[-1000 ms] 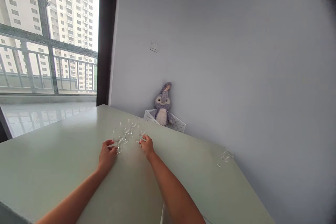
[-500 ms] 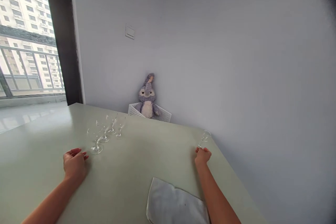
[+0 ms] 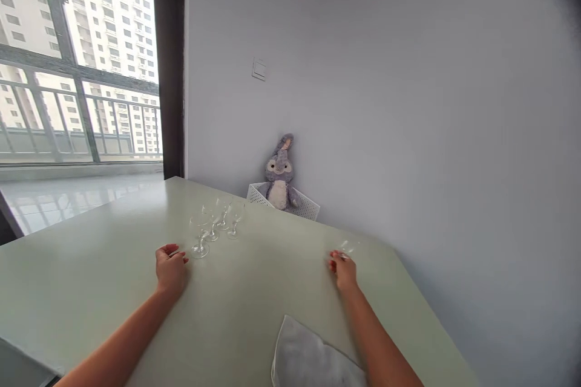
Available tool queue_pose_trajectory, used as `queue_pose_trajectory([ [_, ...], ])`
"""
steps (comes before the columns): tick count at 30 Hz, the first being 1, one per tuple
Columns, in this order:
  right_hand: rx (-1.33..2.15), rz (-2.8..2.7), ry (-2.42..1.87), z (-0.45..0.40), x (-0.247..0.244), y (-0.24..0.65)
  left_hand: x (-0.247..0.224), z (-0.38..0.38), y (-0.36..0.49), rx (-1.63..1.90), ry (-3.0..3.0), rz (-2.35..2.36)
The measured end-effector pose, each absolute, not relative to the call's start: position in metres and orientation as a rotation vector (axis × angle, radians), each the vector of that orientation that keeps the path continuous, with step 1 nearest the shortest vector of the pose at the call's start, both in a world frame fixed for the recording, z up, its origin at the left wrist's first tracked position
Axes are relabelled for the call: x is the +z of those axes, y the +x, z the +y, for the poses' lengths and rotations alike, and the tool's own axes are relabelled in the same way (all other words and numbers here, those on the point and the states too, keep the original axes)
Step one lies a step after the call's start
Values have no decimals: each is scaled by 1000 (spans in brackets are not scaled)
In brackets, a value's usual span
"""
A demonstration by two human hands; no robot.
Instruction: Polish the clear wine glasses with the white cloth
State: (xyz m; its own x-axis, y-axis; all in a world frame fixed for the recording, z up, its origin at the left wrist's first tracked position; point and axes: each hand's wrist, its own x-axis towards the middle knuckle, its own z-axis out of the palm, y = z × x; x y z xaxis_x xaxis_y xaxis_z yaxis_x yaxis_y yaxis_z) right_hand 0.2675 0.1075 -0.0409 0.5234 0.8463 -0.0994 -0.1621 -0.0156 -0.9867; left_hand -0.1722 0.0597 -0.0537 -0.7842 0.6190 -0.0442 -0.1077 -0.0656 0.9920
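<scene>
My right hand [image 3: 344, 269] is closed around the stem of a clear wine glass [image 3: 348, 247] on the right part of the table. Its bowl shows faintly beyond my fingers; the foot is hidden. On the left, my left hand [image 3: 171, 266] rests by the table surface, fingers loosely bent and apart, with nothing visible in them. Just beyond it stands the closest of several clear stemmed glasses, a wine glass [image 3: 200, 248]. Behind that are a second glass [image 3: 212, 233] and a third glass [image 3: 233, 231], all upright and close together.
A folded grey cloth [image 3: 313, 357] lies at the near edge of the pale green table [image 3: 254, 290]. Beyond the far edge, a white perforated basket [image 3: 309, 208] holds a plush rabbit [image 3: 278, 178]. Grey walls border the back and right; a window [image 3: 77, 72] is at left.
The view has turned left. My right hand has moved the wine glass leftward, away from the table's right edge. My left hand stays beside the group of glasses.
</scene>
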Motion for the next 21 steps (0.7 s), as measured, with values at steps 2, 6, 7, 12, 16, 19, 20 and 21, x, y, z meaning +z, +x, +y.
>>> queue_pose_trajectory([
  [2,994,-769,-1306,106,-42,223,-54,59,-172,1905,551,1711],
  [6,1197,-984,-1203,95,-43,132,-48,54,-171,1972,632,1805],
  [7,1241,-1029,-1180,92,-44,112,-45,51,-170,2021,697,1853],
  [12,1381,-1172,-1119,84,-46,36,-32,39,-154,2324,1242,1834],
  [16,1405,-1212,-1142,94,-44,3,-33,36,-138,2275,1565,1685],
  [19,1397,-1243,-1172,102,-38,-14,-38,34,-134,2153,1720,1634],
  [20,1390,-1258,-1180,103,-36,-17,-40,33,-134,2093,1780,1611],
  [21,1379,-1275,-1189,104,-33,-18,-41,33,-134,2019,1841,1584],
])
